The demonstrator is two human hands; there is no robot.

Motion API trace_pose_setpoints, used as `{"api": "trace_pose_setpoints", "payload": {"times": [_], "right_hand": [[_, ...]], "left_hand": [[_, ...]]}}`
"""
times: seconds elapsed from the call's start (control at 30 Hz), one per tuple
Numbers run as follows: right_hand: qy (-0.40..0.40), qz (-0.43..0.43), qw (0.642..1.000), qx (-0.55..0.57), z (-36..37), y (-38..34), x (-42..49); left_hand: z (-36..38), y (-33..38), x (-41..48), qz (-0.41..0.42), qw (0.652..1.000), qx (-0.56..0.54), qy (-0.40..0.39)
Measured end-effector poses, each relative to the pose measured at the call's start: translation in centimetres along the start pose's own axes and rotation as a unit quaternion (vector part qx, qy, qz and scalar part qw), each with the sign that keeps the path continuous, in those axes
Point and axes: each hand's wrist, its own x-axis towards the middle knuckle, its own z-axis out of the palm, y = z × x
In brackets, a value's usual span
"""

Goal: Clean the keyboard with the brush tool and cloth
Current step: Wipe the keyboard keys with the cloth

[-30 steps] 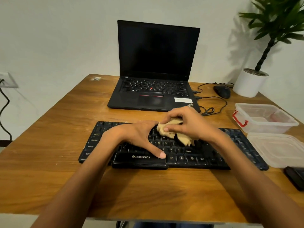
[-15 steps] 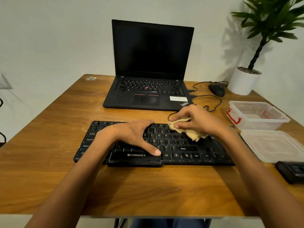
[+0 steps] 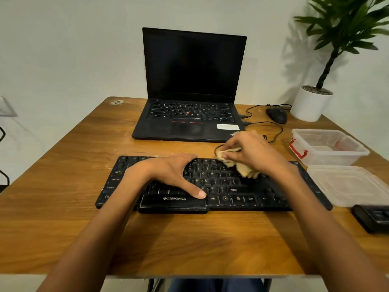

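Behind keyboard (image 3: 221,183): laptop (image 3: 189,125) | right: container (image 3: 333,159), lid (image 3: 347,186) | cable (image 3: 276,131) beside cloth (image 3: 246,172)

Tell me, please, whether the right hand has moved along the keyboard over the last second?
Yes. The right hand, gripping the cloth, has slid rightward along the keyboard, away from the left hand that rests on it.

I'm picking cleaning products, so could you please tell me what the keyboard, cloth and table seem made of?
The keyboard looks like black matte plastic, with printed legends on moulded keys. The cloth, which the right hand grips, seems soft tan fabric: it crumples. The table shows wood grain, perhaps laminate, with slight sheen.
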Motion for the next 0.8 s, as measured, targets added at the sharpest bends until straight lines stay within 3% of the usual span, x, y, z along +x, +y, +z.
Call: {"api": "trace_pose_setpoints", "payload": {"times": [0.1, 0.23, 0.33, 0.5, 0.67, 0.8], "right_hand": [[-0.002, -0.035, 0.999, 0.0, 1.4, -1.4, -0.3], [-0.012, 0.044, 0.999, -0.008, -0.9, 2.0, -2.1], [0.023, 0.089, 0.996, -0.021, -2.0, 3.5, -2.8], [0.03, 0.006, 0.999, 0.018, 0.5, 1.2, -3.2], [0.027, 0.042, 0.998, 0.032, -0.2, 2.0, -2.1], [0.012, 0.0, 0.999, 0.038, 0.7, 0.5, -3.1]], "left_hand": [[0.0, 0.0, -0.1, 0.002, 1.0, -0.004, 0.003], [0.0, -0.1, -0.1, 0.003, 1.0, 0.003, -0.002], [-0.2, 0.2, -0.1, 0.0, 1.0, 0.01, -0.014], [0.0, 2.0, 0.4, 0.035, 0.999, 0.018, -0.002], [1.1, 2.3, 0.7, 0.054, 0.998, 0.041, 0.019], [1.2, 2.2, 1.0, 0.052, 0.996, 0.072, 0.019]]}}
